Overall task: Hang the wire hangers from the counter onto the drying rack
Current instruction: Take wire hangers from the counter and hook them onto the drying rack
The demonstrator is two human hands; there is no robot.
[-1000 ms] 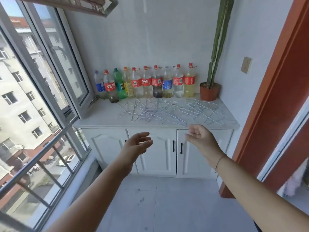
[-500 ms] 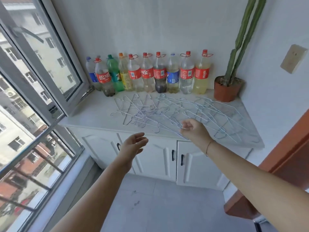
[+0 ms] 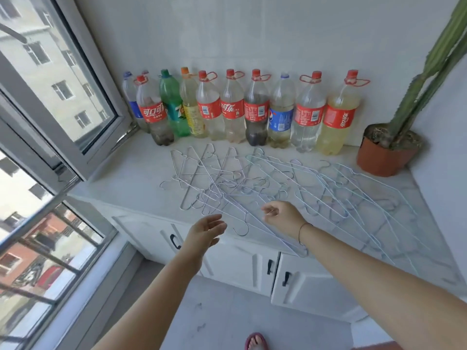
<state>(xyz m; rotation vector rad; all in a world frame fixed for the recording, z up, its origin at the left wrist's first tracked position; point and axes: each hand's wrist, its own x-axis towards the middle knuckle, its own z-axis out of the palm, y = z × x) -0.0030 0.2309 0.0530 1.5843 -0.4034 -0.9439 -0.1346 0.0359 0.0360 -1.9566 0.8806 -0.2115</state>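
- Right hand (image 3: 283, 215), lower centre of the frame: grip pinched on one hanger (image 3: 242, 234), whose hook juts past the front edge of the bench (image 3: 131, 178).
- Left hand (image 3: 206, 231), just left of that hook: grip released, fingers relaxed, holding nothing.
- The other wire hangers (image 3: 252, 183) lie tangled mid-frame on the bench, in front of a row of bottles (image 3: 255, 109).

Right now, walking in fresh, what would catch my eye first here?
A long row of plastic soda bottles lines the back of the white counter. In front of them sprawls a tangle of wire hangers, with the right hand pinching one at the front edge; a tall potted cactus stands at the right end.
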